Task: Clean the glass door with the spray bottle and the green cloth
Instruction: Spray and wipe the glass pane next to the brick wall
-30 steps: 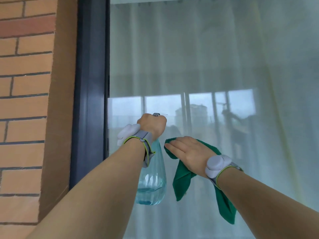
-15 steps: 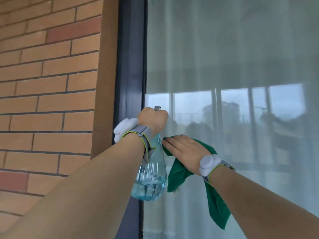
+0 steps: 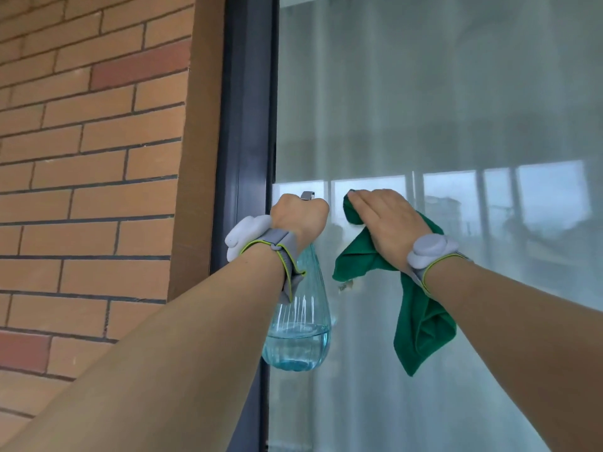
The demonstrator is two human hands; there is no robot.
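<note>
Glass door (image 3: 440,109): fills the right of the head view, set in a dark frame (image 3: 244,125) that runs top to bottom at centre. The pane reflects sky, window bars and a building; pale curtains show behind it.

Cloth (image 3: 421,318): green, pressed against the glass under the right hand (image 3: 386,223). That hand lies flat, fingers straight and together, pointing up and left. The cloth's top edge shows beyond the fingertips; one fold sticks out left of the palm, and a longer tail hangs down below the wrist. A small tag shows at the cloth's lower left edge; any writing on it is too small to read.

Bottle (image 3: 298,337): clear blue, ribbed, teardrop-shaped, hanging below the left hand (image 3: 300,218). That hand is curled tight round the bottle's neck, with a grey metal spray head just showing above the knuckles. Liquid fills roughly the bottom third. The bottle overlaps the frame's edge and sits just left of the cloth. No label is visible.

Hands: level with each other, near but apart, both at mid-height on the pane.

Each wrist carries a grey band with a pale pod; no markings legible.

Brick wall (image 3: 91,174): left of the frame.
</note>
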